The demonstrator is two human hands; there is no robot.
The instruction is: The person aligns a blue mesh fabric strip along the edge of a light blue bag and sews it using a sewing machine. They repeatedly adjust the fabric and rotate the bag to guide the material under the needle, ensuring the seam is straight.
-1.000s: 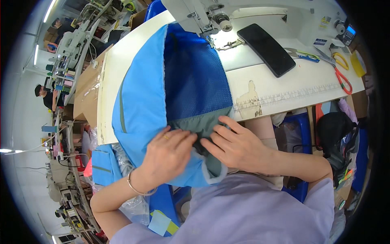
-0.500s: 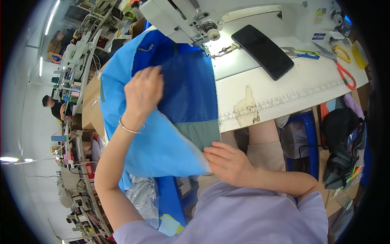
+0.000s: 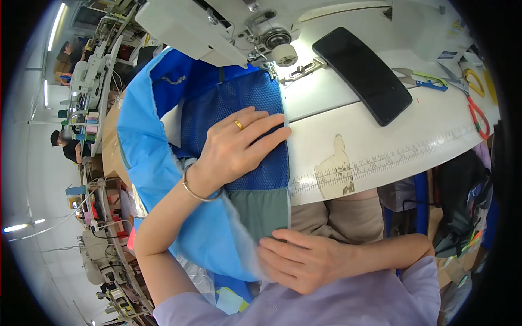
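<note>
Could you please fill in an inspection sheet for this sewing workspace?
Surface: flat white sewing table with printed black ruler scale and worn brownish patch.
Job's things: light-blue fabric piece, dark-blue mesh and grey-green cloth panel, at the white sewing machine head.
Clutter: flat black smartphone, green-and-blue-handled snips and red-handled metal scissors on the table.
Hands: left hand spread on the mesh; right hand at the fabric's lower edge, grip unclear.
Cables: thin black cord right of the person's legs; long white cable at far left.
Surroundings: person in black cap and top beside background machines.
</note>
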